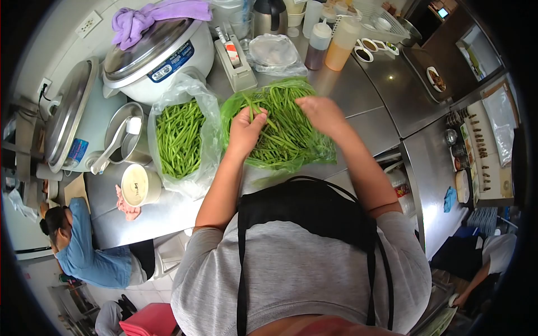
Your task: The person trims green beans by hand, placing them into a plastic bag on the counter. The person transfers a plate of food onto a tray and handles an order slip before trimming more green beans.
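Observation:
A green plastic bag (324, 147) lies spread on the steel counter, full of green beans (280, 126). Over its left side, my left hand (246, 130) is closed around a few green beans, their tips standing up past the thumb. My right hand (323, 116) is above the bag's right side, slightly blurred, with the fingers curled together; whatever they may hold is hidden. To the left stands an open clear plastic bag (208, 154) holding more green beans (179, 137), near my left forearm.
Behind the bags are a large rice cooker (196, 50), a tape dispenser (240, 73) and squeeze bottles (343, 42). Left are a metal pot (120, 126) with a white ladle (115, 143) and a lidded tub (140, 186). A person in blue (89, 241) is at the lower left.

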The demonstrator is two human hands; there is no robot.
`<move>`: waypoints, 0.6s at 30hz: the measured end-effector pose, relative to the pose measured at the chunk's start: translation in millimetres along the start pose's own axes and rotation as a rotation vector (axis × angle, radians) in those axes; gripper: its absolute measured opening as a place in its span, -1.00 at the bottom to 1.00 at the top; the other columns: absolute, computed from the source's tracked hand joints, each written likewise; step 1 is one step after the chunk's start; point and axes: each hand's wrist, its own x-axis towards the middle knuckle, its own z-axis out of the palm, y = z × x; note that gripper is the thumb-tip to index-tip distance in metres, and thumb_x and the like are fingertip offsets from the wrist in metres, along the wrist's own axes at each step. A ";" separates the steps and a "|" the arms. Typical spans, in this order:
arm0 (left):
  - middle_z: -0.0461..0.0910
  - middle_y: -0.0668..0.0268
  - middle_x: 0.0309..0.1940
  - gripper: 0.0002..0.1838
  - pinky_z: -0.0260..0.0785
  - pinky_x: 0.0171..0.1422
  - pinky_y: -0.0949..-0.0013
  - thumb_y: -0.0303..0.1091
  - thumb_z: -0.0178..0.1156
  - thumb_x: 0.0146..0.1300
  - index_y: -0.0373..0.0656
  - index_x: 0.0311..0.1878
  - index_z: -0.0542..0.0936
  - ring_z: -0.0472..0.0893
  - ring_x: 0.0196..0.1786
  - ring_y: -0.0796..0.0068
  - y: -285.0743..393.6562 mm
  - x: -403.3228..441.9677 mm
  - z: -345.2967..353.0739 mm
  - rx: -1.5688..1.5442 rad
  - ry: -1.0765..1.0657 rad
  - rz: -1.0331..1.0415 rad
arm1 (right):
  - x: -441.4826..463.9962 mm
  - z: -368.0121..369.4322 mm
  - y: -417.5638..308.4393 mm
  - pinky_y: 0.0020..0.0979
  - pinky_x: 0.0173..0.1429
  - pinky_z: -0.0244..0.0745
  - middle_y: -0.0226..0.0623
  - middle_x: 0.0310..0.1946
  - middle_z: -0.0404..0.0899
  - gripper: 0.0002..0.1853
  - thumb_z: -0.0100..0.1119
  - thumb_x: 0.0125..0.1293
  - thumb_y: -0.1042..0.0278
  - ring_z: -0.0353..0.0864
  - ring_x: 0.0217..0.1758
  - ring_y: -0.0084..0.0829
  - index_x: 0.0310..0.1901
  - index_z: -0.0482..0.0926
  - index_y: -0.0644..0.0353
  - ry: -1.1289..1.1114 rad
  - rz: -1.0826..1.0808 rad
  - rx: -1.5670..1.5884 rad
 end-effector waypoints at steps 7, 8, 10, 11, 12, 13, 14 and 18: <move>0.42 0.43 -0.52 -0.93 0.20 -0.39 0.62 -0.48 0.06 0.12 -0.21 -0.31 0.45 0.35 -0.49 0.72 6.5 -2.6 4.7 -0.081 0.058 0.058 | -15.3 28.6 -28.9 -0.32 -0.37 0.34 -0.16 -0.53 0.48 -0.80 0.01 0.10 0.25 0.48 -0.44 -0.21 -0.42 0.50 0.22 -0.163 0.001 0.108; 0.42 0.43 -0.53 -0.94 0.19 -0.43 0.63 -0.47 0.06 0.12 -0.19 -0.31 0.44 0.34 -0.51 0.73 10.8 -4.3 6.3 -0.132 0.054 0.041 | -14.7 28.3 -30.7 -0.31 -0.39 0.33 -0.16 -0.57 0.46 -0.80 0.01 0.09 0.26 0.46 -0.47 -0.21 -0.45 0.48 0.23 -0.133 -0.056 0.130; 0.43 0.43 -0.55 -0.95 0.13 -0.53 0.64 -0.46 0.05 0.13 -0.18 -0.33 0.44 0.31 -0.56 0.74 19.9 -6.7 0.0 -0.214 -0.044 -0.103 | -14.8 29.4 -30.9 -0.34 -0.42 0.31 -0.19 -0.62 0.43 -0.82 0.00 0.09 0.31 0.44 -0.52 -0.27 -0.50 0.45 0.25 -0.116 -0.161 0.168; 0.44 0.43 -0.55 -0.96 0.10 -0.58 0.65 -0.45 0.04 0.14 -0.17 -0.34 0.43 0.29 -0.59 0.74 22.0 -7.3 -3.1 -0.256 -0.090 -0.175 | -15.3 31.2 -30.0 -0.38 -0.43 0.30 -0.22 -0.63 0.41 -0.84 -0.01 0.09 0.35 0.42 -0.54 -0.34 -0.52 0.43 0.26 -0.130 -0.209 0.187; 0.44 0.42 -0.56 -0.96 0.07 -0.61 0.65 -0.43 0.03 0.15 -0.16 -0.35 0.43 0.28 -0.61 0.75 20.0 -7.3 -4.4 -0.272 -0.141 -0.200 | -15.8 32.8 -30.0 -0.42 -0.44 0.29 -0.25 -0.65 0.39 -0.85 -0.02 0.09 0.39 0.41 -0.56 -0.40 -0.53 0.41 0.28 -0.145 -0.258 0.206; 0.44 0.42 -0.57 -0.95 0.04 -0.64 0.65 -0.41 0.02 0.16 -0.15 -0.37 0.42 0.27 -0.62 0.75 16.6 -7.0 -5.9 -0.288 -0.191 -0.225 | -16.6 34.0 -31.7 -0.42 -0.45 0.29 -0.26 -0.66 0.39 -0.86 -0.03 0.08 0.40 0.40 -0.56 -0.41 -0.54 0.41 0.27 -0.200 -0.268 0.249; 0.45 0.41 -0.58 -0.94 0.01 -0.67 0.65 -0.39 0.01 0.17 -0.14 -0.38 0.41 0.26 -0.64 0.76 14.8 -6.8 -7.0 -0.304 -0.240 -0.249 | -17.8 35.1 -34.0 -0.43 -0.45 0.29 -0.26 -0.66 0.38 -0.86 -0.04 0.08 0.42 0.40 -0.57 -0.42 -0.55 0.40 0.27 -0.255 -0.280 0.292; 0.42 0.38 -0.59 -0.93 0.11 -0.60 0.62 -0.37 -0.07 0.19 -0.13 -0.34 0.37 0.33 -0.60 0.67 14.2 -1.5 -9.3 -0.300 0.013 -0.141 | -18.4 38.2 -40.1 -0.40 -0.44 0.31 -0.25 -0.63 0.42 -0.87 -0.03 0.04 0.39 0.42 -0.57 -0.35 -0.55 0.41 0.24 -0.221 -0.157 0.437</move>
